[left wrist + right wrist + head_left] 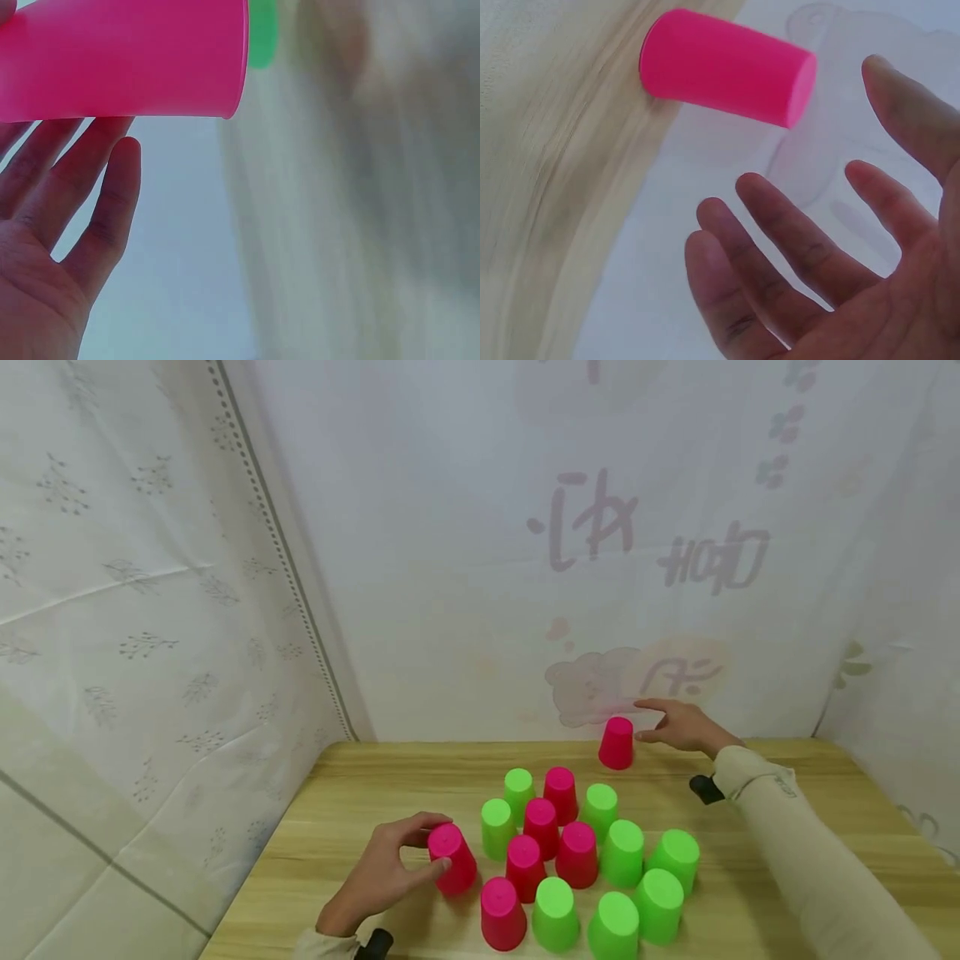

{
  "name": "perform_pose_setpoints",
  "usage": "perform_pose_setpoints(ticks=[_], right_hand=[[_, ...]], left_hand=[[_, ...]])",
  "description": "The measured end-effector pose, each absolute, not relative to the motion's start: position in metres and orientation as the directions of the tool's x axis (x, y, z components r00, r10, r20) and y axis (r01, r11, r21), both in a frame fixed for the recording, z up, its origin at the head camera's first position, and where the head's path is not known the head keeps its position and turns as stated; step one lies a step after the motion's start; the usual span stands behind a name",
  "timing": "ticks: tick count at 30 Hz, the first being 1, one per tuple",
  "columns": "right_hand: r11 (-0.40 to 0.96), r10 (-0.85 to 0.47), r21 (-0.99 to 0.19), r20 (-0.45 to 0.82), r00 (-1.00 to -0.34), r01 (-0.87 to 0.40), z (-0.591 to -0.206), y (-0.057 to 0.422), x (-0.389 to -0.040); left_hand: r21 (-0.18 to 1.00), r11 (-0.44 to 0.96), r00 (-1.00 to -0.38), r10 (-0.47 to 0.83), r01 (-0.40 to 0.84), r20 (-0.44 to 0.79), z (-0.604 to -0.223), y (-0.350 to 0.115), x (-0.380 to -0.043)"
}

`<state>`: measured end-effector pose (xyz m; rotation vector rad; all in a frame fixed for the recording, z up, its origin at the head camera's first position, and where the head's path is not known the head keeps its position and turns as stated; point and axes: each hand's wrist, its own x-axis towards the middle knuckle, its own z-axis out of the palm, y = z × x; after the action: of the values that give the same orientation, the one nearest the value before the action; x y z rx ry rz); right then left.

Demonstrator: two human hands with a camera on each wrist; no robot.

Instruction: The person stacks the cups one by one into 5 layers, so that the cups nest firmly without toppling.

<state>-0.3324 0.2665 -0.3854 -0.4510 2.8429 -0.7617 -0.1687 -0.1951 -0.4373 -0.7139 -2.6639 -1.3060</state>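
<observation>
At the left of the cup group in the head view, my left hand (378,870) holds an upside-down pink cup (453,860) by its sides, thumb on the near side and fingers behind. The left wrist view shows this pink cup (127,60) close up, fingers (116,199) along one side and a thumb tip opposite. Toward the back of the table, a second pink cup (617,743) stands upside down by itself. Just right of it is my right hand (682,727), fingers spread. In the right wrist view a gap separates the fingertips (754,187) from that cup (727,67).
Several upside-down green cups (622,853) and pink cups (577,855) stand close together between the hands on the wooden table (300,852). A pale printed curtain (450,568) hangs behind the table's back edge, with more cloth (150,693) at the left.
</observation>
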Motion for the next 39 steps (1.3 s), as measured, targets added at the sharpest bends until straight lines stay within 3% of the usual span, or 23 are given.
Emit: perform_pose_setpoints(ticks=[12, 25, 39], right_hand=[[0.776, -0.416, -0.559, -0.107, -0.903, -0.292, -0.378, 0.269, -0.284], [0.704, -0.525, -0.591, -0.060, -0.849, -0.394, -0.389, 0.268, -0.232], [0.677, -0.545, -0.597, -0.015, -0.838, -0.430, -0.406, 0.275, -0.210]], left_hand=[[0.655, 0.489, -0.810, 0.449, 0.576, 0.377, -0.404, -0.186, -0.187], [0.650, 0.487, -0.800, 0.484, 0.584, 0.356, -0.377, -0.160, -0.216], [0.722, 0.465, -0.840, 0.447, 0.512, 0.308, -0.368, -0.130, -0.252]])
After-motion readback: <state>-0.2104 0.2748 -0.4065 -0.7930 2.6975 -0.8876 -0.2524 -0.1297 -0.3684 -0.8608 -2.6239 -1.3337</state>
